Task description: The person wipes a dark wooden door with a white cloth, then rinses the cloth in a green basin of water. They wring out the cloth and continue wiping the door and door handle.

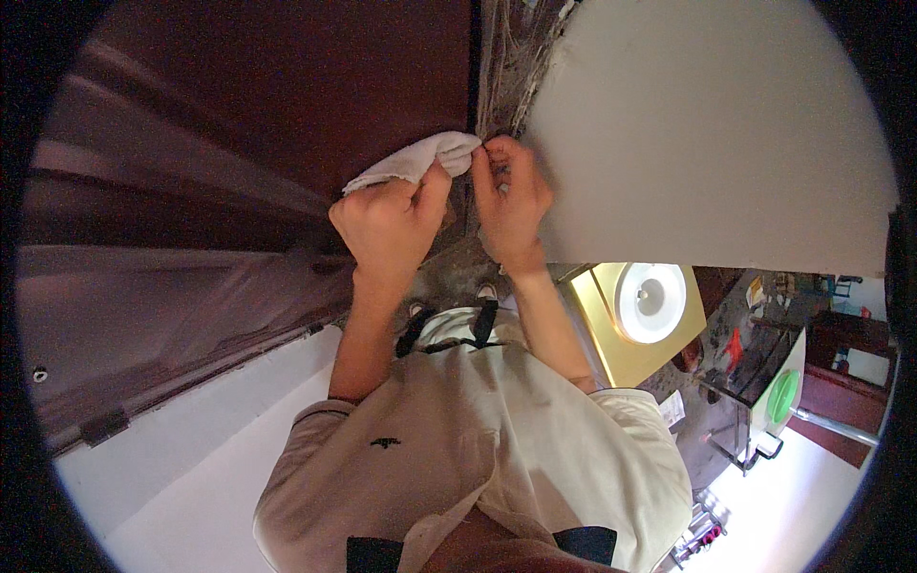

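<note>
My left hand is closed round a white cloth, which is bunched up and spreads out above the knuckles against a dark red panel. Right beside it, my right hand is raised with thumb and fingers pinched together at the cloth's right end. Whether those fingertips grip the cloth or some small dark thing is too small to make out. Both hands are at the panel's edge, in front of a narrow, dirty grey strip with web-like streaks.
A pale flat wall rises close on the right. Below it stands a gold box with a white round part. Farther right are a dark-framed table, a green round thing and a red item.
</note>
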Motion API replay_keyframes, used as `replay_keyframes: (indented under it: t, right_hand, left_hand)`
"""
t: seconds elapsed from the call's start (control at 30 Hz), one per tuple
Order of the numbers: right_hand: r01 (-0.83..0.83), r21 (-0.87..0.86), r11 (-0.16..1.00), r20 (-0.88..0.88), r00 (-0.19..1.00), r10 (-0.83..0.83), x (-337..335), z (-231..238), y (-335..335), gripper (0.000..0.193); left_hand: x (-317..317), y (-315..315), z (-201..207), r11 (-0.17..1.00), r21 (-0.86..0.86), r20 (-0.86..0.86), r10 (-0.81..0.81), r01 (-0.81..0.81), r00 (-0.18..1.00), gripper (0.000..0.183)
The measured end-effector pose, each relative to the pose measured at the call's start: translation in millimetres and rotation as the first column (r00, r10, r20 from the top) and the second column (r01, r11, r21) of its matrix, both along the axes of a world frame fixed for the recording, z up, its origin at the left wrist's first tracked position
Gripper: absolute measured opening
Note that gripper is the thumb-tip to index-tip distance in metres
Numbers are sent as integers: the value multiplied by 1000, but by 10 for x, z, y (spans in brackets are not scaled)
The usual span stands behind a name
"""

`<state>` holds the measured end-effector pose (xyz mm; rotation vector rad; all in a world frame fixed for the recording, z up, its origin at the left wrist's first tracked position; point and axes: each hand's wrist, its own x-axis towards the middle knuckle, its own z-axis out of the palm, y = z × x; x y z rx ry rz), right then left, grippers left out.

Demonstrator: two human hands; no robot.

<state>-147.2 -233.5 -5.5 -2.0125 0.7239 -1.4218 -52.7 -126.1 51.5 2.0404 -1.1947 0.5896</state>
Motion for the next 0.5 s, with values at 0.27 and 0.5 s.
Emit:
replay_keyframes:
  t: [0.27, 0.5]
  right_hand:
    - [-22, -65, 998, -12, 1000, 21, -21, 31, -5, 21]
    - [-10, 46, 999, -62, 998, 13, -27, 17, -48, 17]
  left_hand:
    - [56, 130, -111, 999, 23, -176, -27, 32, 984, 28]
    - [78, 147, -67, 988, -74, -189, -147, 136, 971, 26]
